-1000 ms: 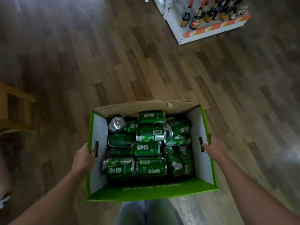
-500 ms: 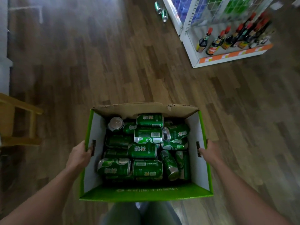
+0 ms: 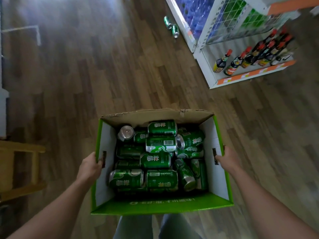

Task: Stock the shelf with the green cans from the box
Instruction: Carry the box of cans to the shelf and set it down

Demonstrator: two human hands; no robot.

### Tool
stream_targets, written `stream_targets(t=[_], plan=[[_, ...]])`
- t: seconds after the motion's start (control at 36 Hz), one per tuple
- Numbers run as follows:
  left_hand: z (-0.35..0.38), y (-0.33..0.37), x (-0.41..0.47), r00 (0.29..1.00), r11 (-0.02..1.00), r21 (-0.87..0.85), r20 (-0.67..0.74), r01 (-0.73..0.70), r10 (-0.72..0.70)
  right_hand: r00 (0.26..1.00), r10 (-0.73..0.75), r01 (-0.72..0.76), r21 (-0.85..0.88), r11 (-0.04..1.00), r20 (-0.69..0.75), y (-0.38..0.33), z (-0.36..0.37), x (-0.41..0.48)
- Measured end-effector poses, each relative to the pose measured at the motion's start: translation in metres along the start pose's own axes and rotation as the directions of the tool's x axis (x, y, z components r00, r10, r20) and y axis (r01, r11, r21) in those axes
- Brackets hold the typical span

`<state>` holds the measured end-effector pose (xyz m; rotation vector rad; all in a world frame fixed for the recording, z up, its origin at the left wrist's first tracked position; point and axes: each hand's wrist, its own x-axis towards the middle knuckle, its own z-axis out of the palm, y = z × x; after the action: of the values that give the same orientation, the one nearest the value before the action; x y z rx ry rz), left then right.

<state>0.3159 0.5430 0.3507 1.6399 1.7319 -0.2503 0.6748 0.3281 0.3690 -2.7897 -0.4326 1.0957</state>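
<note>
Currently we hold the box (image 3: 215,171) at waist height above the wooden floor (image 3: 86,83), one hand on each side wall. Our left hand (image 3: 89,167) is closed on the left wall, fingers hooked into its handle slot. Our right hand (image 3: 228,158) is closed on the right wall at the matching slot. The box is open at the top, with a brown flap along its far edge and a green flap along its near edge. The green cans (image 3: 160,157) lie loosely piled inside, most on their sides, one upright at the far left corner. The shelf (image 3: 203,42) stands at far right, well apart from the box. Dark bottles (image 3: 241,60) occupy its lowest level. Two loose cans (image 3: 171,27) lie on the floor just left of the shelf. A wooden stool (image 3: 24,166) stands at near left.
</note>
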Motion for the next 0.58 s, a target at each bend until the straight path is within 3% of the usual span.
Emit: stream_targets(t=[0.28, 0.58], plan=[[-0.055, 0.058, 0.077, 1.000, 1.000, 0.014, 0.014, 0.026, -0.026, 1.000, 0.006, -0.005, -0.023, 1.000, 0.013, -0.083, -0.024, 0.050], [-0.069, 0.133, 0.141, 0.996, 0.996, 0.002, -0.007, 0.087, -0.087, 0.998, -0.029, 0.032, -0.053, 0.998, 0.058, -0.158, -0.072, 0.150]])
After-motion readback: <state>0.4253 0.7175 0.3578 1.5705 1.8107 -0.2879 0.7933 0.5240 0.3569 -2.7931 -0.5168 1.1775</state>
